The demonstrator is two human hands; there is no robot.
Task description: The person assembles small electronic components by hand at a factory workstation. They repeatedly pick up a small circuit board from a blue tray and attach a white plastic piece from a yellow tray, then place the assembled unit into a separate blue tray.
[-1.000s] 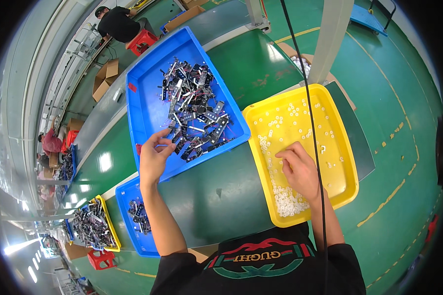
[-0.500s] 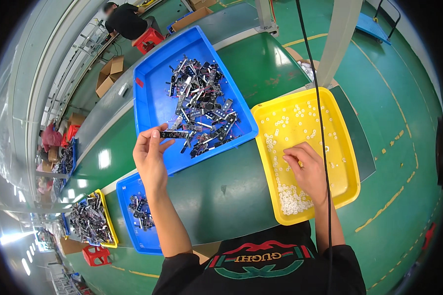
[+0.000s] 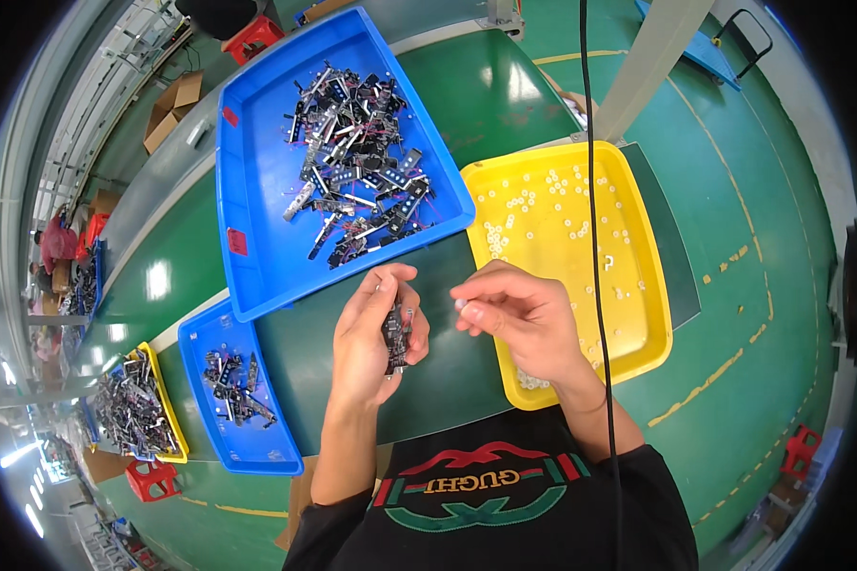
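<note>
My left hand is closed around a small dark circuit board, held upright over the green table in front of my body. Just to its right, my right hand pinches a tiny white plastic piece between thumb and fingertips, apart from the board. Beneath my right wrist lies the yellow tray, scattered with small white ring-like pieces. Beyond my left hand sits a large blue tray with a heap of similar boards, some with thin wires.
A smaller blue tray with several boards stands at the left, beside a yellow-edged tray piled with more. A black cable hangs across the yellow tray. Red stools stand on the floor, and part of a person shows at the far left.
My left hand has brought the board from the large blue tray toward my body. My right hand has left the yellow tray, moving left with the white piece. The whole view has shifted.
</note>
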